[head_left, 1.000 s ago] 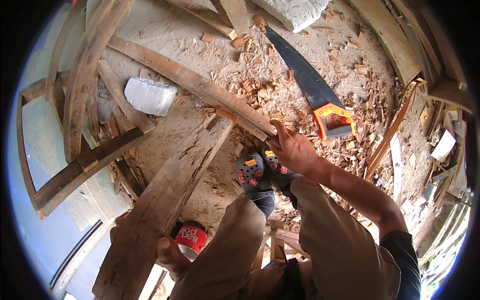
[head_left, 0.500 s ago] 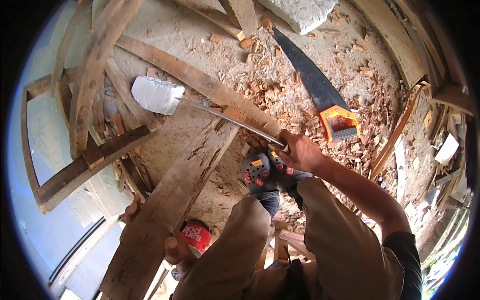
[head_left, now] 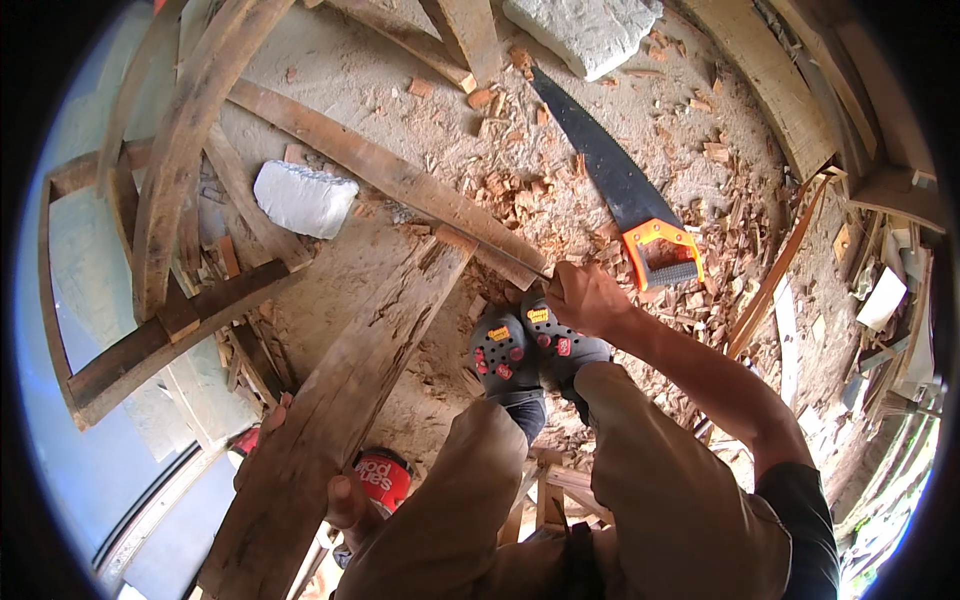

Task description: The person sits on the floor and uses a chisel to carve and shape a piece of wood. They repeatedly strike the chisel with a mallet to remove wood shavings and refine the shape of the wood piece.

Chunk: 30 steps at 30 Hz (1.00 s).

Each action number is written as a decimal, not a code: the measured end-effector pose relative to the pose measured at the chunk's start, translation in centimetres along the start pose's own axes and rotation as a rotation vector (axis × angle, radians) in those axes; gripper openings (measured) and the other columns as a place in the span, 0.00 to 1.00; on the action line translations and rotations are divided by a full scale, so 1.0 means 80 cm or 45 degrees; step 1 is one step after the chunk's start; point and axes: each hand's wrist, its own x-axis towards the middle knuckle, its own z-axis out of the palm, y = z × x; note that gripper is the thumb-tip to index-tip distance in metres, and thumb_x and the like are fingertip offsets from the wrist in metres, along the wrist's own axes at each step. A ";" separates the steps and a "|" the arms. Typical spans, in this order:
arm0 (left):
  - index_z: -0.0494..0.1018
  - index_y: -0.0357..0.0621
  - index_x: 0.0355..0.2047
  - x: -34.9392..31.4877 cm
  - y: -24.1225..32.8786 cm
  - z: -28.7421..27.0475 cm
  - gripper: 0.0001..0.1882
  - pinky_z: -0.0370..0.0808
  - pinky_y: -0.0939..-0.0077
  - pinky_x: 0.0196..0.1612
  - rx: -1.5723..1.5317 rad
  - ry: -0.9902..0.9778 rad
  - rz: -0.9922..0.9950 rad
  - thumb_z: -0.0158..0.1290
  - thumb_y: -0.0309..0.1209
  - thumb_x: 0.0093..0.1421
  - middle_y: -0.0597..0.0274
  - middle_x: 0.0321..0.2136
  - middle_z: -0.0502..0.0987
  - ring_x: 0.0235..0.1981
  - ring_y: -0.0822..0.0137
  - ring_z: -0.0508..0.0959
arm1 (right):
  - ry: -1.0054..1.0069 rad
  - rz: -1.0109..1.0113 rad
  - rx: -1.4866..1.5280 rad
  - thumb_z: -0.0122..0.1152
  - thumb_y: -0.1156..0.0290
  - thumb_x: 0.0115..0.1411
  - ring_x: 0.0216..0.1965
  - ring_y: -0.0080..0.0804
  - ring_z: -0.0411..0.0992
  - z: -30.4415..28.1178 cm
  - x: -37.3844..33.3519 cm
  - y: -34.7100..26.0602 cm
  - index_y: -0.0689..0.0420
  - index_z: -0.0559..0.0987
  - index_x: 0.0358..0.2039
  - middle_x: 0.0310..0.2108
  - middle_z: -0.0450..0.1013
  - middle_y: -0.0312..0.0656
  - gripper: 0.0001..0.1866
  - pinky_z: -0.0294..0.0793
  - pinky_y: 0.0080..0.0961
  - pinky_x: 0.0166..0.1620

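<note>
A weathered wooden plank (head_left: 335,390) slants across the lower left, its upper end splintered and chipped. My left hand (head_left: 345,503) is closed around its lower part, thumb on the near edge and fingertips showing at the far edge. My right hand (head_left: 585,298) is a closed fist above my clogs, around the handle of a long-bladed knife. The thin blade is barely visible now, seen nearly edge-on by the plank's upper end. Behind that end lies a longer wooden batten (head_left: 380,170) on the ground.
A handsaw (head_left: 605,160) with an orange handle lies among wood chips (head_left: 520,195). A white block (head_left: 304,198) and a larger pale slab (head_left: 590,35) rest on the ground. A red can (head_left: 383,478) stands beside the plank. Timber frames (head_left: 180,325) crowd the left; boards (head_left: 770,85) line the right.
The knife's blade, plainly seen before reaching toward the white block, has turned or dropped so that it barely shows. My right hand stays closed; my left hand keeps its hold on the plank.
</note>
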 end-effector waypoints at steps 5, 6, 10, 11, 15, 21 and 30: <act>0.54 0.28 0.66 0.009 0.010 -0.005 0.48 0.53 0.54 0.70 -0.087 -0.109 -0.025 0.53 0.53 0.58 0.40 0.63 0.64 0.66 0.48 0.62 | 0.166 -0.066 0.440 0.62 0.66 0.59 0.24 0.53 0.79 0.003 -0.007 -0.006 0.65 0.73 0.31 0.21 0.76 0.57 0.13 0.78 0.42 0.28; 0.54 0.25 0.65 0.016 0.014 -0.009 0.48 0.57 0.56 0.68 0.100 -0.216 0.037 0.52 0.54 0.58 0.40 0.60 0.65 0.64 0.49 0.65 | 0.201 -0.185 0.507 0.62 0.65 0.59 0.25 0.54 0.79 0.005 -0.007 -0.011 0.65 0.74 0.31 0.21 0.76 0.57 0.14 0.79 0.43 0.29; 0.55 0.19 0.62 0.036 0.037 -0.043 0.48 0.66 0.62 0.64 0.422 -0.491 -0.064 0.50 0.56 0.59 0.36 0.58 0.67 0.59 0.54 0.71 | 0.064 -0.054 -0.093 0.60 0.66 0.60 0.23 0.60 0.76 0.000 -0.002 -0.017 0.66 0.73 0.29 0.19 0.74 0.58 0.14 0.77 0.49 0.28; 0.55 0.19 0.62 0.039 0.035 -0.044 0.48 0.66 0.63 0.64 0.363 -0.438 -0.209 0.50 0.56 0.59 0.36 0.58 0.67 0.60 0.55 0.71 | 0.118 0.030 0.057 0.60 0.68 0.60 0.23 0.60 0.76 0.000 -0.003 -0.020 0.65 0.73 0.28 0.19 0.74 0.58 0.12 0.76 0.48 0.26; 0.53 0.27 0.66 0.034 0.016 -0.027 0.49 0.54 0.53 0.69 0.251 -0.652 0.044 0.54 0.53 0.55 0.40 0.62 0.64 0.65 0.48 0.63 | 0.152 0.012 0.383 0.63 0.67 0.58 0.24 0.57 0.78 -0.002 -0.001 -0.023 0.65 0.73 0.30 0.21 0.76 0.57 0.13 0.77 0.46 0.28; 0.54 0.27 0.65 0.068 0.044 -0.034 0.51 0.56 0.52 0.68 0.442 -0.948 -0.350 0.57 0.55 0.53 0.41 0.62 0.64 0.64 0.47 0.64 | -0.007 0.108 -0.019 0.65 0.68 0.56 0.26 0.56 0.79 0.007 -0.001 -0.019 0.64 0.74 0.35 0.23 0.77 0.58 0.14 0.79 0.45 0.30; 0.62 0.38 0.63 0.078 0.076 0.011 0.43 0.61 0.62 0.66 0.202 -0.726 0.149 0.57 0.55 0.56 0.48 0.61 0.68 0.63 0.58 0.67 | 0.037 0.174 -0.180 0.63 0.63 0.59 0.23 0.55 0.78 0.012 0.002 -0.014 0.64 0.72 0.35 0.20 0.77 0.53 0.16 0.79 0.44 0.27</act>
